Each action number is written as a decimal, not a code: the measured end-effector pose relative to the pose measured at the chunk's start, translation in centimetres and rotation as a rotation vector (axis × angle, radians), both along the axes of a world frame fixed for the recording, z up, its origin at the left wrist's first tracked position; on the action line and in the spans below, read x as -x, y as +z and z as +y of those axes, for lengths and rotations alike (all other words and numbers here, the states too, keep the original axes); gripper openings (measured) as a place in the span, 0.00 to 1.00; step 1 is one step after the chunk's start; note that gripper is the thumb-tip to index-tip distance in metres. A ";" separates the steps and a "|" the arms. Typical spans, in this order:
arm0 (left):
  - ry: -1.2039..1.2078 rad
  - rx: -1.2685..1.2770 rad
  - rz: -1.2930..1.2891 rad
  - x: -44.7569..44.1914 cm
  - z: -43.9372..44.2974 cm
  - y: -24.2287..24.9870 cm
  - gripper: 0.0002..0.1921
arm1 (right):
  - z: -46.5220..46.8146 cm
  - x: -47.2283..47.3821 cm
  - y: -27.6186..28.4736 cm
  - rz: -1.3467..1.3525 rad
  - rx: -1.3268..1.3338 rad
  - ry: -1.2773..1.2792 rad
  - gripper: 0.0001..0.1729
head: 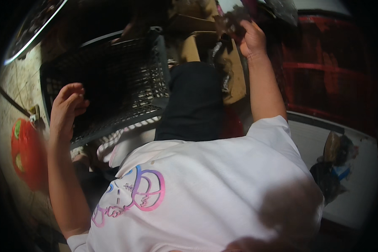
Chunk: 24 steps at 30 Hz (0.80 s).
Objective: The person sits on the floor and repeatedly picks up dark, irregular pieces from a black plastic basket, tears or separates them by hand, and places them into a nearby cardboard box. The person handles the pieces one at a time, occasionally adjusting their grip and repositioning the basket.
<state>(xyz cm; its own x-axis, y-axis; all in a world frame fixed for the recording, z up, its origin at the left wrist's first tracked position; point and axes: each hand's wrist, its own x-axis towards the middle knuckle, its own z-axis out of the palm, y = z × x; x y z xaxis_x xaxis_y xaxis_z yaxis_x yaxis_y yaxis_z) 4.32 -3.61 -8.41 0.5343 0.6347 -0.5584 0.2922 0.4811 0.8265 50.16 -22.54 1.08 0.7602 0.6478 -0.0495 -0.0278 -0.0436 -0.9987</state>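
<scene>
My left hand (67, 105), loosely curled with the fingers a little apart, hangs over the near left side of a black plastic mesh crate (116, 124). Nothing shows in its grasp. At the upper right, my right hand (253, 41) grips a crumpled, dark see-through plastic packet (230, 23); its contents are too dim to make out. Below that hand stands an open cardboard box (237, 74) with dark, shiny plastic-wrapped pieces (226, 77) inside. My dark-clothed leg (193, 100) lies between the crate and the box.
An orange-red plastic bag (28, 154) sits on the floor at far left. Red slatted crates (327, 66) stand at right, beside a white surface (362, 195) bearing dark packets (327, 176). Another cardboard box (192, 22) is at the top.
</scene>
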 end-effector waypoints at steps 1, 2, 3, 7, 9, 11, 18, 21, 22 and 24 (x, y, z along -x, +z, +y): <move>-0.027 0.000 0.025 -0.1 0.0 -0.4 0.14 | -2.4 -1.2 -0.6 -0.071 -0.005 -0.118 0.13; -0.050 0.007 0.029 -0.2 -0.1 -0.8 0.13 | -5.2 -2.8 -2.0 -0.141 -0.008 -0.234 0.11; -0.063 0.013 0.037 -0.1 -0.1 -1.2 0.13 | -7.9 -4.3 -3.1 -0.108 0.146 -0.318 0.11; -0.115 0.006 0.079 0.1 -0.2 -2.6 0.14 | -15.7 -7.2 -9.2 0.010 0.414 -0.531 0.14; -0.130 0.012 0.080 0.1 -0.3 -3.1 0.13 | -17.6 -6.8 -11.4 0.075 0.498 -0.589 0.17; -0.148 0.006 0.122 0.0 -0.5 -3.2 0.13 | -18.5 -6.5 -13.5 0.162 0.609 -0.526 0.20; -0.173 0.004 0.173 -1.4 -1.0 -2.5 0.13 | -18.4 -7.1 -16.2 0.209 0.755 -0.402 0.23; -0.185 -0.031 0.199 -1.6 -0.8 -1.6 0.12 | -15.7 -8.4 -15.7 0.182 0.638 -0.241 0.15; -0.141 -0.063 0.164 -1.6 -0.8 -1.1 0.11 | -13.2 -7.5 -14.3 0.168 0.623 -0.169 0.13; -0.054 -0.112 0.109 -1.7 -0.2 -0.5 0.11 | -7.9 -5.1 -11.4 0.113 0.624 -0.042 0.14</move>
<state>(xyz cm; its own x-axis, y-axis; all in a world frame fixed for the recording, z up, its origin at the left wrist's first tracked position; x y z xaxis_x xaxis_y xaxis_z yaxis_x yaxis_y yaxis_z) 6.06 -3.83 -8.86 0.5098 0.6682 -0.5419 0.4060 0.3685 0.8363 55.29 -30.43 -10.30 0.7523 0.4408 -0.4895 -0.1463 -0.6128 -0.7766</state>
